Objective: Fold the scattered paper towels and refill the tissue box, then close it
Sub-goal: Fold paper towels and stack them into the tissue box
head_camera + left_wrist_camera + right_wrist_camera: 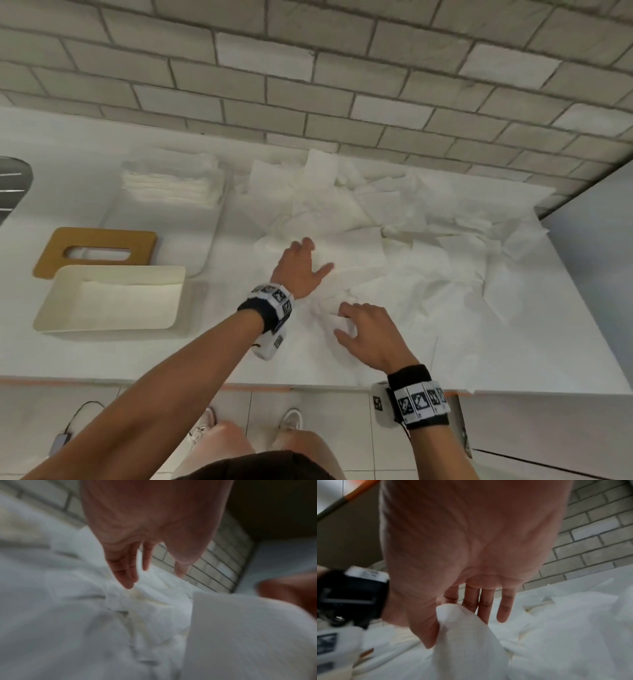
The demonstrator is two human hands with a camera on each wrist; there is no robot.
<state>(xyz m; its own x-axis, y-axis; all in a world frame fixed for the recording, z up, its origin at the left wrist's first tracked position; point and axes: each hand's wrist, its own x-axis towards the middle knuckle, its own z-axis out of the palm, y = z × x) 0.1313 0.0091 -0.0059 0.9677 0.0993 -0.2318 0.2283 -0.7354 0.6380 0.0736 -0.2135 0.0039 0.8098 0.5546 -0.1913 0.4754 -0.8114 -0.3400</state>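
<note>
Loose white paper towels (376, 219) lie scattered over the right half of the counter. My left hand (313, 257) rests on them with fingers spread and straight; the left wrist view shows this hand (150, 574) open above crumpled sheets (137, 608). Nearer the front edge, my right hand (342, 320) pinches a fold of one paper towel (462, 635) between thumb and forefinger, its other fingers (505, 608) straight. The cream tissue box (54, 308) stands open on the left with nothing inside. Its wooden slotted lid (137, 250) lies flat behind it. A stack of folded towels (171, 185) sits further back.
A metal sink (13, 185) is at the far left edge. The tiled wall (308, 85) runs behind the counter, and a grey panel (599, 274) bounds it on the right. The counter's front edge (257, 387) has an orange strip.
</note>
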